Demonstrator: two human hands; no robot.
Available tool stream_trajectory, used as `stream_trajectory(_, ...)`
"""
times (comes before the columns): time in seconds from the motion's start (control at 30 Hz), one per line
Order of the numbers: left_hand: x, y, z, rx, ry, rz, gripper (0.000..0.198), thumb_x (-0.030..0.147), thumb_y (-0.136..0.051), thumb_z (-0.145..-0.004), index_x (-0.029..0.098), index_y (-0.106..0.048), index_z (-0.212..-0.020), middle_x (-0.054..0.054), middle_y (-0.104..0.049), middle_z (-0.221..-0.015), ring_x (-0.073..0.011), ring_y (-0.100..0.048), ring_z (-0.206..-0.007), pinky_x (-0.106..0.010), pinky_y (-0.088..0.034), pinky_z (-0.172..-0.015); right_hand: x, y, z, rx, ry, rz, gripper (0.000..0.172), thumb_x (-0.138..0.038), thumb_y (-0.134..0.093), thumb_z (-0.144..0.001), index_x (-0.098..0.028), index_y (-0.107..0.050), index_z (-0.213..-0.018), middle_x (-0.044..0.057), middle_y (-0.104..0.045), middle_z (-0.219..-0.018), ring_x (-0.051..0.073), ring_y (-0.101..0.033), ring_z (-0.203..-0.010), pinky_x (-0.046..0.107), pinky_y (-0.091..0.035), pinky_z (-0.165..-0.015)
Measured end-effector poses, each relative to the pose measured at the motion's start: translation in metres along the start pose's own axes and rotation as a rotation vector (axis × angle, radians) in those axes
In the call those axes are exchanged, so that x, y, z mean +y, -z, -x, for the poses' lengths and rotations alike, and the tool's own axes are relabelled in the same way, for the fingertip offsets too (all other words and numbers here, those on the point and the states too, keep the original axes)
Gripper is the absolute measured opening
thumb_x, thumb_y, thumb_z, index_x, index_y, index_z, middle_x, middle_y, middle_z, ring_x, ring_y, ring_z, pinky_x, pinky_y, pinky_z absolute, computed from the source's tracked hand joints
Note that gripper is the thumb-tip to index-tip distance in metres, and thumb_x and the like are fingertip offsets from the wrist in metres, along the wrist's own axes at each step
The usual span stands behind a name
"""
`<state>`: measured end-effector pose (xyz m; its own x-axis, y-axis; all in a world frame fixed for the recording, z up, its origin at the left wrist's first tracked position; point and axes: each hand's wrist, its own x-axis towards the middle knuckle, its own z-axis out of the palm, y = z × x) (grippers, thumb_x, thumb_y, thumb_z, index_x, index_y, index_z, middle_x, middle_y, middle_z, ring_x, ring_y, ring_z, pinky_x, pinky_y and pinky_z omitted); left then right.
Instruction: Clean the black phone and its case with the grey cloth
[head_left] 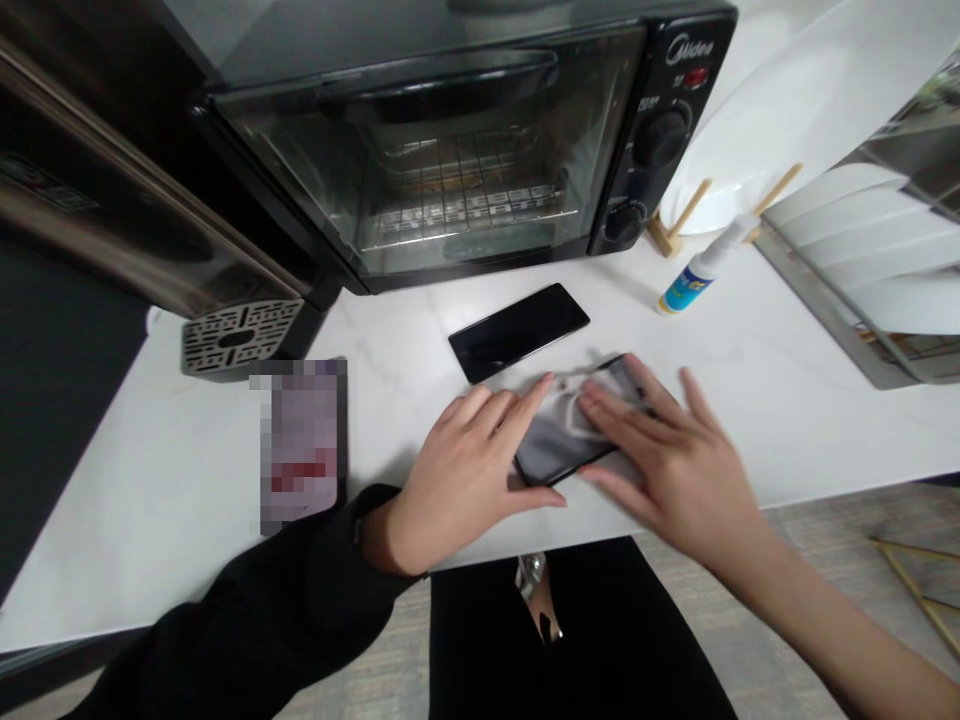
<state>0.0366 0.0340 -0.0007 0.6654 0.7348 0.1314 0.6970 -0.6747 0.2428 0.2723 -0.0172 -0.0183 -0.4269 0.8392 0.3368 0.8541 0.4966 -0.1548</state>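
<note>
On the white counter in front of me lies a black-rimmed phone (553, 447) with a greyish face. My left hand (469, 460) steadies its left end, thumb along the near edge and index finger along the far side. A pale grey cloth (574, 412) lies crumpled on the phone's face. My right hand (664, 450) presses the cloth down with its fingertips, its thumb by the near edge and its little finger raised; this hand is slightly blurred. Just behind is a second phone (519, 332), black and dark-screened, lying flat.
A black toaster oven (480, 180) stands at the back. To the right are a small spray bottle (694, 275), a wooden plate stand (667, 235) and a dish rack (832, 310). Left are a machine's drip tray (238, 338) and a partly pixelated phone-like thing (304, 430).
</note>
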Motion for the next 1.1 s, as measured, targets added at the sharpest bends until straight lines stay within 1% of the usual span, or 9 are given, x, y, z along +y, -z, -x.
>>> stream_trajectory(0.07,0.0,0.0,0.0,0.007,-0.01,0.001,0.12,0.08,-0.071,-0.076,0.015,-0.026,-0.167,-0.013,-0.066,-0.131,-0.0322,-0.058,-0.114,-0.048,-0.049,-0.105,0.001,0.0,0.001,0.058,-0.094,0.083,0.073,-0.063,-0.053,-0.103,-0.006,-0.059,-0.148,0.015,-0.061,-0.154,0.046,-0.036,-0.158,0.077,-0.026,-0.126)
stream_trajectory(0.13,0.0,-0.001,0.001,0.003,-0.011,0.012,0.12,0.08,-0.07,-0.077,0.015,-0.026,-0.167,-0.013,-0.066,-0.13,-0.0319,-0.058,-0.114,-0.047,-0.049,-0.105,-0.004,0.0,0.003,0.024,-0.019,0.03,0.086,-0.073,-0.051,-0.099,-0.002,-0.059,-0.147,0.017,-0.059,-0.156,0.045,-0.037,-0.158,0.071,-0.031,-0.127)
stream_trajectory(0.23,-0.001,-0.001,0.002,-0.006,-0.003,0.012,0.12,0.082,-0.067,-0.077,0.015,-0.026,-0.167,-0.013,-0.066,-0.129,-0.0324,-0.059,-0.114,-0.048,-0.05,-0.104,-0.009,0.0,0.006,-0.06,0.126,-0.095,0.082,-0.076,-0.048,-0.098,-0.012,-0.062,-0.147,0.007,-0.061,-0.156,0.038,-0.041,-0.157,0.063,-0.035,-0.128)
stream_trajectory(0.4,-0.002,-0.002,0.001,0.001,-0.014,-0.009,0.121,0.083,-0.066,-0.076,0.015,-0.026,-0.167,-0.014,-0.066,-0.13,-0.0329,-0.058,-0.114,-0.049,-0.05,-0.105,0.001,-0.001,0.007,0.082,-0.152,0.054,0.068,-0.064,-0.053,-0.102,-0.012,-0.063,-0.146,0.012,-0.064,-0.152,0.047,-0.034,-0.159,0.078,-0.024,-0.126)
stream_trajectory(0.57,-0.002,-0.001,0.0,-0.007,0.001,0.004,0.12,0.079,-0.071,-0.078,0.015,-0.024,-0.168,-0.014,-0.066,-0.131,-0.0323,-0.06,-0.114,-0.047,-0.05,-0.104,-0.018,-0.003,0.001,-0.072,0.099,-0.212,0.078,-0.076,-0.052,-0.097,-0.016,-0.065,-0.144,0.005,-0.063,-0.154,0.038,-0.039,-0.158,0.064,-0.037,-0.128)
stream_trajectory(0.67,-0.002,-0.001,0.0,0.001,0.004,-0.008,0.12,0.081,-0.069,-0.076,0.015,-0.025,-0.167,-0.014,-0.067,-0.13,-0.0332,-0.06,-0.115,-0.048,-0.049,-0.105,-0.016,-0.003,-0.003,-0.002,-0.108,-0.078,0.058,-0.059,-0.055,-0.104,-0.02,-0.065,-0.145,0.002,-0.066,-0.151,0.041,-0.037,-0.159,0.072,-0.031,-0.127)
stream_trajectory(0.77,-0.001,-0.001,0.001,0.01,-0.015,-0.002,0.121,0.082,-0.069,-0.076,0.015,-0.025,-0.167,-0.013,-0.066,-0.13,-0.0328,-0.059,-0.115,-0.048,-0.049,-0.106,-0.021,-0.007,-0.005,0.098,-0.255,0.056,0.068,-0.062,-0.054,-0.103,-0.009,-0.063,-0.145,0.014,-0.064,-0.152,0.047,-0.037,-0.157,0.078,-0.024,-0.126)
stream_trajectory(0.93,0.0,0.0,0.002,-0.003,-0.002,0.005,0.111,0.072,-0.072,-0.084,0.016,-0.025,-0.167,-0.012,-0.067,-0.127,-0.0316,-0.059,-0.113,-0.046,-0.05,-0.104,-0.03,-0.01,-0.008,-0.028,0.048,-0.154,0.091,-0.083,-0.044,-0.095,-0.009,-0.063,-0.145,0.011,-0.063,-0.153,0.039,-0.041,-0.157,0.066,-0.034,-0.128)
stream_trajectory(1.1,0.0,-0.002,0.001,0.017,-0.017,-0.008,0.12,0.081,-0.068,-0.077,0.015,-0.026,-0.167,-0.014,-0.066,-0.13,-0.0334,-0.059,-0.115,-0.049,-0.051,-0.105,-0.005,-0.006,-0.009,0.097,-0.284,0.061,0.071,-0.067,-0.045,-0.104,-0.012,-0.064,-0.145,0.014,-0.066,-0.149,0.046,-0.039,-0.156,0.081,-0.022,-0.124)
